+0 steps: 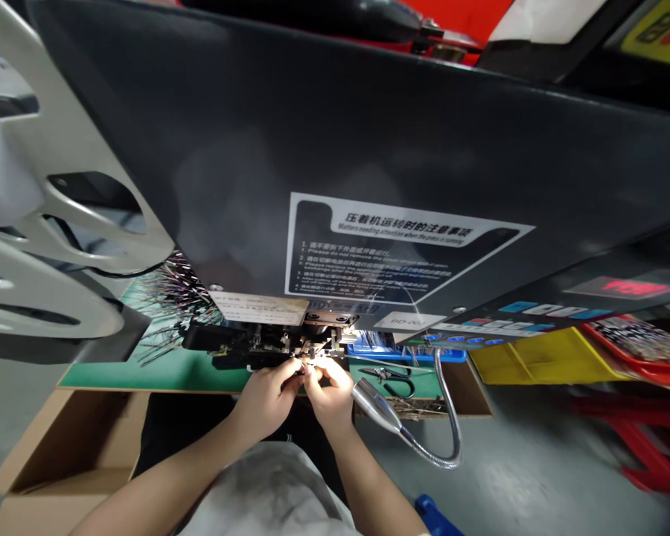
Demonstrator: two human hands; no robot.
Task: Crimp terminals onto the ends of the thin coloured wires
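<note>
A large dark crimping press [368, 164] with a white printed notice fills the upper view. Under its front edge, both my hands meet at the lit crimping head [313, 344]. My left hand [266, 398] has thumb and forefinger pinched together; what sits between them is too small to make out. Close beside it, my right hand [330, 391] is also pinched, its fingertips nearly touching the left ones. A silver gooseneck lamp [377, 406] points at the fingers from the right.
A bundle of dark wires [182, 298] lies on the green tabletop [201, 374] at left. Black-handled snips [394, 378] and a blue tray [407, 351] are at right. A cardboard box [78, 439] stands below left, a yellow bin [541, 357] far right. A grey reel [89, 186] stands left.
</note>
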